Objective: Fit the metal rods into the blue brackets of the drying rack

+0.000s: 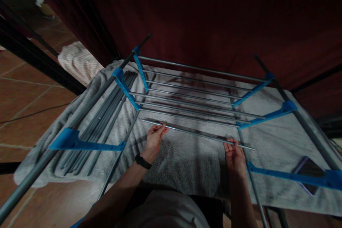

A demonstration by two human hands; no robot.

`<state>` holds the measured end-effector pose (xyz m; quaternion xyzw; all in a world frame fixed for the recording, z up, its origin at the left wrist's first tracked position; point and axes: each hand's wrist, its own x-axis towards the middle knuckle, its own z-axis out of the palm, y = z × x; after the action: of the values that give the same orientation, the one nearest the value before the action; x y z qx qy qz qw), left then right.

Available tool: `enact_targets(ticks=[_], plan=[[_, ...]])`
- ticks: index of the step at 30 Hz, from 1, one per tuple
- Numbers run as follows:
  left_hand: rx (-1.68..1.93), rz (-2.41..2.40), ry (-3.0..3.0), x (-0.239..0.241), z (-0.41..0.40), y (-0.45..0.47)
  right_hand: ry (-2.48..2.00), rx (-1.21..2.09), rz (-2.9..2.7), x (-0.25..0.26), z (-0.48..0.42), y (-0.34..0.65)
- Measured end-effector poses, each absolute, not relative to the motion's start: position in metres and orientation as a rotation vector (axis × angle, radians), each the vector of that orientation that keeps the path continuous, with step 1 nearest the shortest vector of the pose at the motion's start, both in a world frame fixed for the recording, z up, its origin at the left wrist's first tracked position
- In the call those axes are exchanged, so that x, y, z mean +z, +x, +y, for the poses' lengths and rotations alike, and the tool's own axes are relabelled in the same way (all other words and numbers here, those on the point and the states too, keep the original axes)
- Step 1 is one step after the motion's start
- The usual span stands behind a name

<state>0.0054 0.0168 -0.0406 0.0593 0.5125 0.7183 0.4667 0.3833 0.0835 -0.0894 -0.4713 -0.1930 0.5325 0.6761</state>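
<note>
A grey metal rod (196, 133) lies crosswise in front of me, held at both ends. My left hand (155, 139), with a black band on the wrist, pinches the rod near its left end. My right hand (234, 155) grips it near the right end. Just beyond the rod stands a drying rack (192, 99) with blue plastic brackets and several grey rods fitted across it. The held rod hovers just in front of the nearest fitted rod.
A grey towel (187, 164) lies under the rack. Several loose grey rods (104, 121) lie on it at the left. A phone (307, 171) rests on the towel at right. A dark red curtain hangs behind; tiled floor and a pale cloth (78, 62) lie left.
</note>
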Motion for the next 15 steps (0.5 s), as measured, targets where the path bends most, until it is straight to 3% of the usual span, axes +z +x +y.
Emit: enact_targets(ticks=[15], plan=[[1.750, 1.205, 0.132, -0.0413, 0.0161, 0.0015, -1.115, 1.219, -0.506, -0.0872, 0.0816, 0.3753]])
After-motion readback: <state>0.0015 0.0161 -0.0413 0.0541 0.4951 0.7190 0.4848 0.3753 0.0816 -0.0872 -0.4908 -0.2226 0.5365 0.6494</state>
